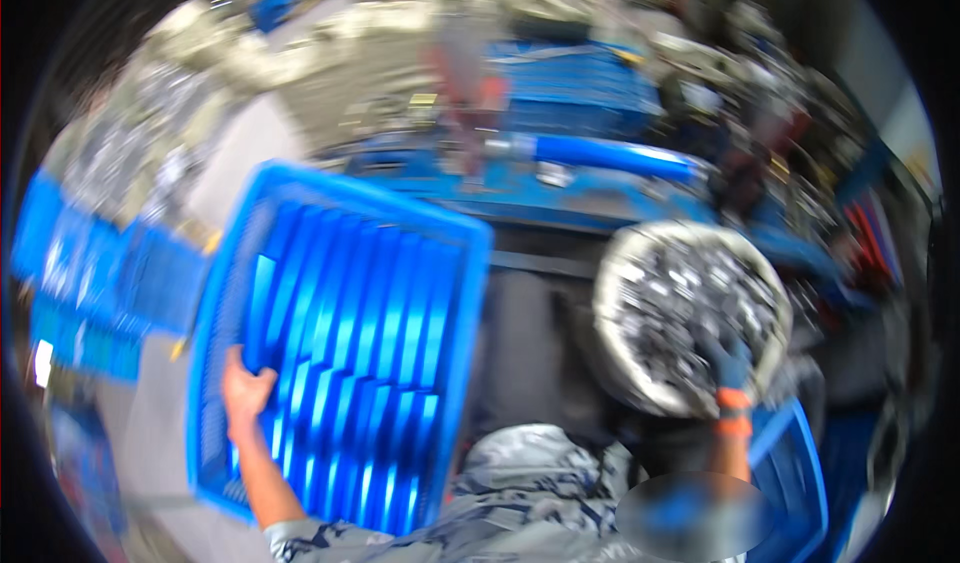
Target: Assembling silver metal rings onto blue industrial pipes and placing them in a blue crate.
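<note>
- L hand [247,393] was bare, thumb stuck out to R, rest of fingers hard to make out.
- L forearm [265,478] slanted up & slightly L from a grey camo sleeve [305,541].
- R hand [730,358] pointed fwd, dark, prob. gloved; finger pose too blurred to tell.
- R wrist had orange bands [734,413], forearm approx. upright in view.
</note>
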The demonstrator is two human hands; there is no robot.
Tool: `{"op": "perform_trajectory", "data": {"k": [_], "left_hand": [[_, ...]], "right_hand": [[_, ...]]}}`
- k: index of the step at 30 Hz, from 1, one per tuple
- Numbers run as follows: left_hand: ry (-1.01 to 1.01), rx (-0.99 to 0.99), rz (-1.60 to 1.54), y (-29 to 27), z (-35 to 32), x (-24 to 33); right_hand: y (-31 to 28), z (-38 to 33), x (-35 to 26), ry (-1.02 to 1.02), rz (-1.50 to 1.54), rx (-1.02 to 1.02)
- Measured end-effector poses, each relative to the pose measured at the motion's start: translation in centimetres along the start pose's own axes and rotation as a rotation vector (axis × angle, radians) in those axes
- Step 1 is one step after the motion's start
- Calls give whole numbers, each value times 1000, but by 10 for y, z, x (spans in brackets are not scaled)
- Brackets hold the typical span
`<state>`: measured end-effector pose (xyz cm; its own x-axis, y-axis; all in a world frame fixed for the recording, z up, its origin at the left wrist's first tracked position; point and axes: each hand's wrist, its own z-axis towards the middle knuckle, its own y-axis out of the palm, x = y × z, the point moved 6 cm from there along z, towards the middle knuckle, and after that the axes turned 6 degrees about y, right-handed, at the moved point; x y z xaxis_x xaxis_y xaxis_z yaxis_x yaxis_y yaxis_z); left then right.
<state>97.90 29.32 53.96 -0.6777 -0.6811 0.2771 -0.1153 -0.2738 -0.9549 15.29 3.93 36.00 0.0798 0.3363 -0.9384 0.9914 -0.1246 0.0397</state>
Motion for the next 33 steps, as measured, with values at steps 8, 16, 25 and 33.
{"op": "perform_trajectory", "data": {"k": [8,16,25,33], "left_hand": [[1102,-284,-362,99,-112,392],[1356,-471,-215,120,-157,442],[1344,-476,-216,135,-157,441],[997,-545,-629,136,-150,429]], "right_hand": [[111,-40,-15,-55,709,-525],[84,-67,-33,-180,512,-429],[77,-60,-37,-104,190,-434],[6,13,-39,-225,-122,-98]]}}
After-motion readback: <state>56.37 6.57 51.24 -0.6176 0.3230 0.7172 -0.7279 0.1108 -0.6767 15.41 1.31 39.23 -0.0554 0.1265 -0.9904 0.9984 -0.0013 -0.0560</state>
